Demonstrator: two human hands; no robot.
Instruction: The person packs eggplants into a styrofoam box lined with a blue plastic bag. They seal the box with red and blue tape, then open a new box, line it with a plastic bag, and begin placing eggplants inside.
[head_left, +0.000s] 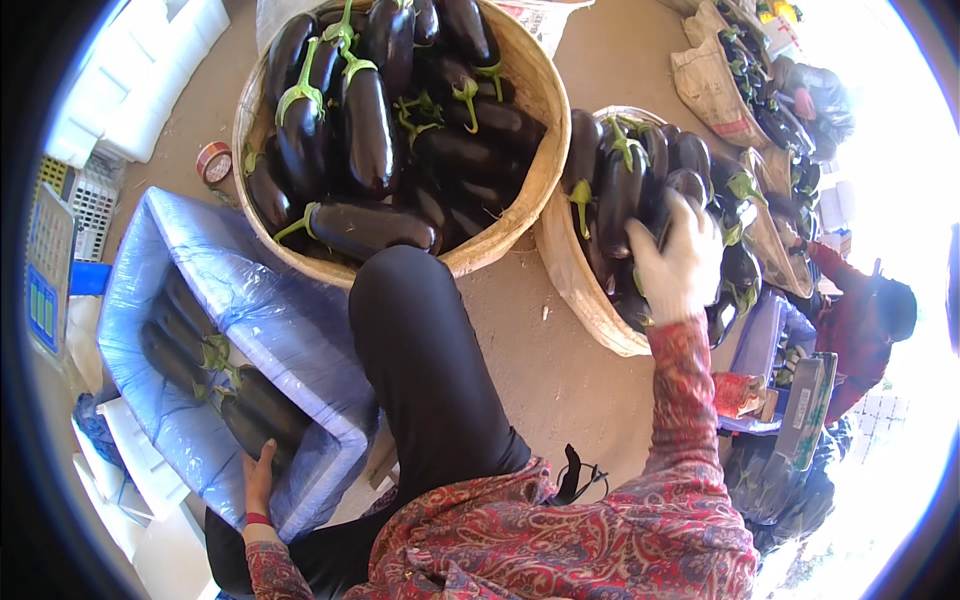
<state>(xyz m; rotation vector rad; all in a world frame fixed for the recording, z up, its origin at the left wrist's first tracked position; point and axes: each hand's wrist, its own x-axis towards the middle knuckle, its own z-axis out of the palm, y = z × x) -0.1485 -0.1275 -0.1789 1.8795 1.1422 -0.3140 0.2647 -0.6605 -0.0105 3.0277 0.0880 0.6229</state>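
My right hand (679, 262), in a white glove, reaches onto the eggplants (621, 195) heaped in the smaller round basket (566, 274). Its thumb and fingers are spread over a dark eggplant; whether they grip it is unclear. My bare left hand (259, 474) is inside a box lined with blue plastic film (277, 330), at the lower end of an eggplant (259, 412). The thumb stands apart, and some fingers are hidden. More eggplants (174, 319) lie side by side in the box, green stems towards its middle. Ahead, a large round basket (551, 97) is piled with eggplants (367, 127).
A tape roll (214, 163) lies on the floor beside the large basket. White foam boxes (161, 82) stand at upper left, a weighing scale (49, 270) below them. At right are sacks of eggplants (712, 82), another scale (806, 412) and a person in red (855, 330).
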